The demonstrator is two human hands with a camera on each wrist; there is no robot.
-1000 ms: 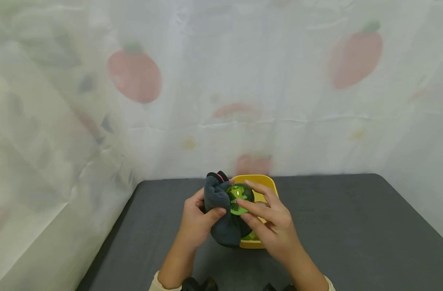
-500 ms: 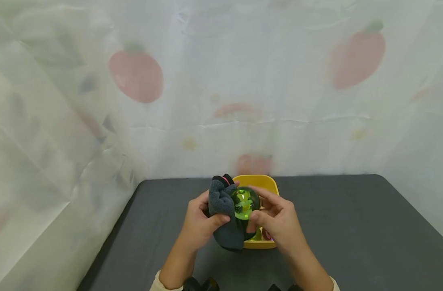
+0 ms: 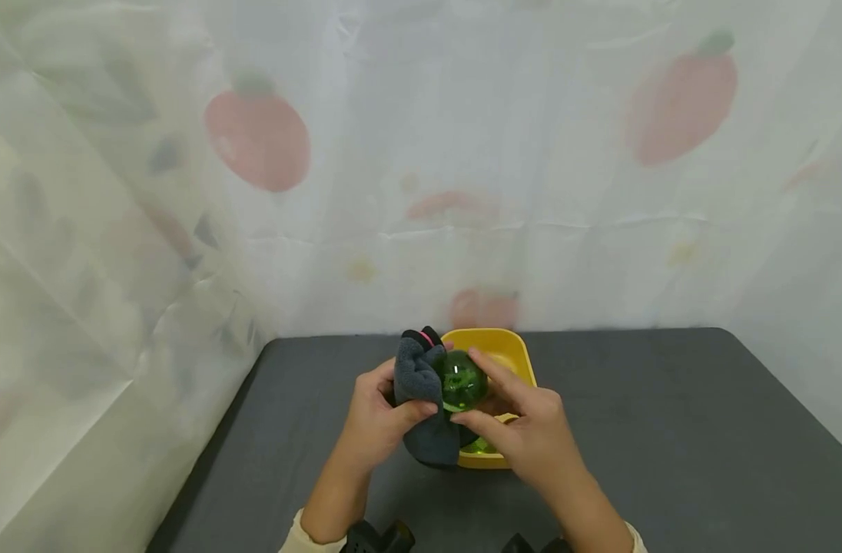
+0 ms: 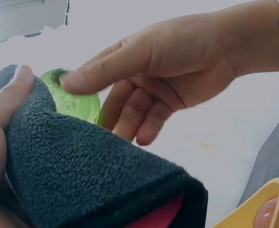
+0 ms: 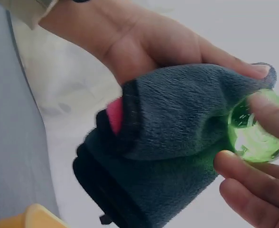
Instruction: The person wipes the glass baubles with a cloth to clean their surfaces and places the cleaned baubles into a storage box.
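Note:
My left hand (image 3: 379, 418) grips a dark grey fleece cloth (image 3: 421, 399) with a pink inner edge, thumb pressed over its fold (image 4: 73, 175). The cloth wraps one side of a clear green ball (image 3: 462, 382). My right hand (image 3: 525, 430) pinches the ball between thumb and fingers on its bare side (image 5: 253, 133). Both hands hover just above a yellow bowl (image 3: 514, 349) on the dark table. In the right wrist view the cloth (image 5: 177, 142) covers most of the ball.
The dark grey table (image 3: 670, 430) runs to the right and front. A pale curtain with red fruit prints (image 3: 462, 153) hangs behind and on the left. Something green (image 3: 483, 447) lies inside the bowl, mostly hidden.
My right hand's fingers have shifted round the green ball, turning it against the cloth. My left hand has stayed in place with the cloth. The bowl has not moved.

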